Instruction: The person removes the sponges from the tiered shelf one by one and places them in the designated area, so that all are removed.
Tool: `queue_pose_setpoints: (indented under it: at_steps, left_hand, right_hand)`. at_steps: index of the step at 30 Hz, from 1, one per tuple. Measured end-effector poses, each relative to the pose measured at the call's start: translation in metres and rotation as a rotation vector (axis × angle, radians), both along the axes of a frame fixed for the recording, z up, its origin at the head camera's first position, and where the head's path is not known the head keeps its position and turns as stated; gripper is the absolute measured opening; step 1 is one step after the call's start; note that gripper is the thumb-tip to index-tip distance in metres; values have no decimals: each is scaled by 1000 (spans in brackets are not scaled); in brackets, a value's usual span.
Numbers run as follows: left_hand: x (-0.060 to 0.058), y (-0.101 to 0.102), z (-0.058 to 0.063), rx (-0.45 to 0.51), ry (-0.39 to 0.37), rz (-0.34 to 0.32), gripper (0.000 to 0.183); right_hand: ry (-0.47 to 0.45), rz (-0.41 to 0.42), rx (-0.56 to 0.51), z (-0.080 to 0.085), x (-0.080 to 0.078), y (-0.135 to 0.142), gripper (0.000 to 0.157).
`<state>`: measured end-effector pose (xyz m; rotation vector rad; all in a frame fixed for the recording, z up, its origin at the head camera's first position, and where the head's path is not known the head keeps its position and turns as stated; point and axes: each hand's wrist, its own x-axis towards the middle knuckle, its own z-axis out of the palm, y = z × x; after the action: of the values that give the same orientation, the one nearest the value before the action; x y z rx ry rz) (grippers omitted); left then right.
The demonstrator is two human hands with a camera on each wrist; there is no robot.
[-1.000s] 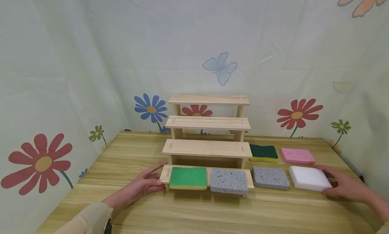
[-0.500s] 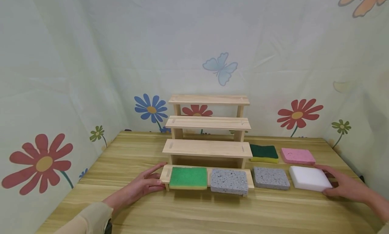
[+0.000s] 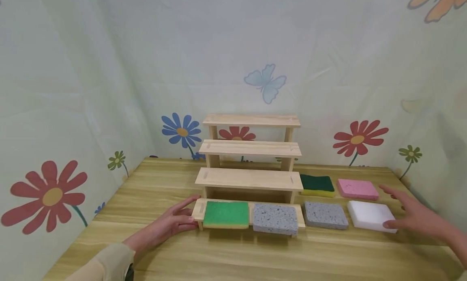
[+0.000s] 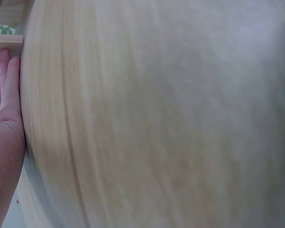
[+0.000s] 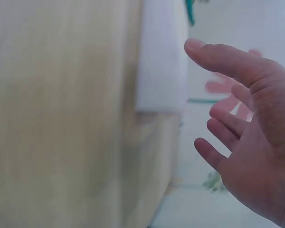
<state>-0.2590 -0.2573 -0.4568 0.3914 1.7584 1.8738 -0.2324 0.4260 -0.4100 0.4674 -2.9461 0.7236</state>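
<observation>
My left hand (image 3: 175, 218) holds the left end of the lowest step of a pale wooden tiered stand (image 3: 248, 178), thumb at the front corner and index finger toward the back. In the left wrist view its fingers (image 4: 9, 85) reach up to the board. My right hand (image 3: 416, 216) hovers spread over the right end of a white sponge (image 3: 368, 215), thumb overlapping it in the head view. The right wrist view shows this hand with nothing in it, raised from the white sponge (image 5: 162, 61). On the lowest step lie a green sponge (image 3: 226, 214) and a speckled grey sponge (image 3: 275, 218).
Right of the stand, on the wood-grain table (image 3: 233, 256), lie a second grey sponge (image 3: 326, 214), a dark green and yellow sponge (image 3: 316, 185) and a pink sponge (image 3: 358, 189). Behind hangs a flower-printed cloth (image 3: 233, 37). The three upper steps rise toward it.
My right hand has let go of the white sponge, spread its fingers and lifted a little. The white sponge stays in about the same place. My left hand has not moved.
</observation>
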Motion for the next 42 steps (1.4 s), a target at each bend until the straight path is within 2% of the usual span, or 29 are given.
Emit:
queue_pose_setpoints:
  at_steps: [7,14,17,20,25,34,42]
  left_hand:
    - [1,0,-2,9,5,-11,74]
    - [2,0,-3,14,16,-15,75]
    - [2,-1,-4,14,21,-15,74]
    - [2,-1,-3,10,22,-10,74]
    - [3,1,-2,0,19,-7,75]
    - [1,1,-1,9,16,-9,75]
    - [0,-2,-1,22,22,-11,76]
  right_hand:
    - [151,36,57,31,1,-40,106]
    - [205,67,63,56,10,-92,93]
    - [242,74,63,60,13,-112,87]
    - [334,101,66,60,14,-131,80]
    - [444,160,6,59,19,-163,70]
    - [414,228,-110,56,22,-221,61]
    - [313,300,-215,48,21,-270,55]
